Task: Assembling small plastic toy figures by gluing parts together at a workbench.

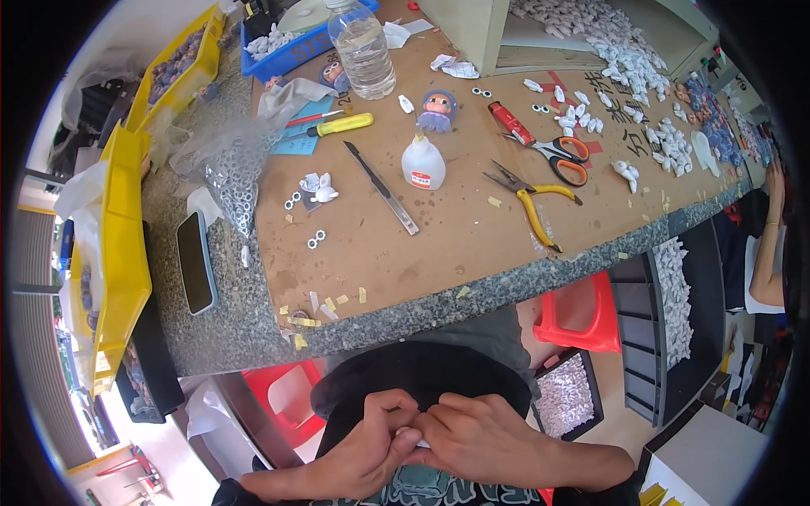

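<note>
My left hand [380, 443] and my right hand [468, 434] meet above my lap, below the table's front edge. Both are closed around a small white piece [423, 444], of which only a sliver shows between the fingers; its kind is hidden. On the brown board ahead lie yellow-handled pliers [531, 198], a grey snap-off knife [380, 187] and orange-and-black scissors [561, 154]. A small white glue bottle [423, 163] stands near a doll head [437, 111] with a purple hood. Small white figure parts [319, 187] lie to the left of the knife.
A clear water bottle [363, 55] stands at the back beside a blue bin [287, 52]. Yellow bins [118, 253] and a phone [196, 263] are on the left. White parts [671, 148] are heaped at right. A black tray of white pieces [569, 392] sits below. Another person's arm [769, 240] shows at far right.
</note>
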### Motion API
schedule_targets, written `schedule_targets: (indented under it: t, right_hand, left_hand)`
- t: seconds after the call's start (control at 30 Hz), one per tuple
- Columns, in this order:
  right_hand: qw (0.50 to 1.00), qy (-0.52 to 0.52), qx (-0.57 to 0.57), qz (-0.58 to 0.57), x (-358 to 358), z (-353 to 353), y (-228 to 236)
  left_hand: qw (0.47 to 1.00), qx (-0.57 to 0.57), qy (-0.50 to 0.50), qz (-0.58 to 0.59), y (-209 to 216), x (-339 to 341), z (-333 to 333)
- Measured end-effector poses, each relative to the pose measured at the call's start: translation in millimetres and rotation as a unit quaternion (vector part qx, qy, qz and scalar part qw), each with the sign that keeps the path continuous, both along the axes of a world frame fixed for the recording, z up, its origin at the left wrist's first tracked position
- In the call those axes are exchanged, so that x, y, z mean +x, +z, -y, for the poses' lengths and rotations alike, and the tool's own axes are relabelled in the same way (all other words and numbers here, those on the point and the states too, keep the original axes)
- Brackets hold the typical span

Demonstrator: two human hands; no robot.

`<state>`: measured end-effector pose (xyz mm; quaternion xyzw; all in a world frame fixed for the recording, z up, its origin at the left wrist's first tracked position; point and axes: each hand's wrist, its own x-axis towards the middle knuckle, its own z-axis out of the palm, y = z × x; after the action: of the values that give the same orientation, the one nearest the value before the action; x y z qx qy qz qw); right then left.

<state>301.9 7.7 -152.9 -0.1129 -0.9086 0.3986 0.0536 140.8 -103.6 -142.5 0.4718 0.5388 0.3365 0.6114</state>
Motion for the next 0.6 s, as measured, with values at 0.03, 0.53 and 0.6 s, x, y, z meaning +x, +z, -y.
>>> schedule_targets:
  t: [0.03, 0.53, 0.6]
  right_hand:
    - [0.999, 0.013, 0.03, 0.008, 0.5, 0.5, -0.5]
    - [0.951, -0.001, -0.258, -0.173, 26.9, 25.7, -25.0]
    - [0.934, -0.023, -0.293, -0.202, 29.3, 28.9, -22.9]
  left_hand:
    - [0.999, -0.039, 0.013, 0.035, 0.9, 1.2, 0.0]
    - [0.951, -0.132, 0.117, 0.252, -14.8, 19.0, 20.1]
    - [0.951, -0.161, 0.105, 0.242, -8.3, 20.0, 11.8]
